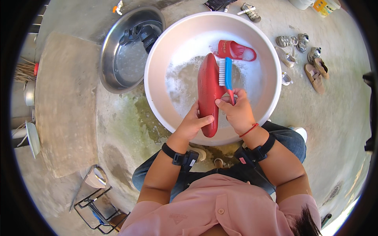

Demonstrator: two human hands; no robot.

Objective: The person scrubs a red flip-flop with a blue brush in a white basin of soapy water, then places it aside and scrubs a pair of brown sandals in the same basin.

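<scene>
My left hand (194, 121) grips the near end of a wet red slipper (207, 88), its thumb lying across the edge. The slipper is tilted on its side above a large round white plastic basin (153, 97). In my right hand (237, 110) is a scrubbing brush (228, 73) with a blue head, a red handle and white bristles. Those bristles face the slipper and sit close against its side; whether they touch cannot be told. A second red slipper (239, 51) with raised lettering lies in the sudsy water at the far side of the basin.
An oval metal tub (107, 63) holding dark sandals (141, 35) in water stands left of the basin. Several shoes (314, 73) lie on the concrete to the right, with buckets (324, 7) beyond. A black metal frame (94, 212) stands at lower left.
</scene>
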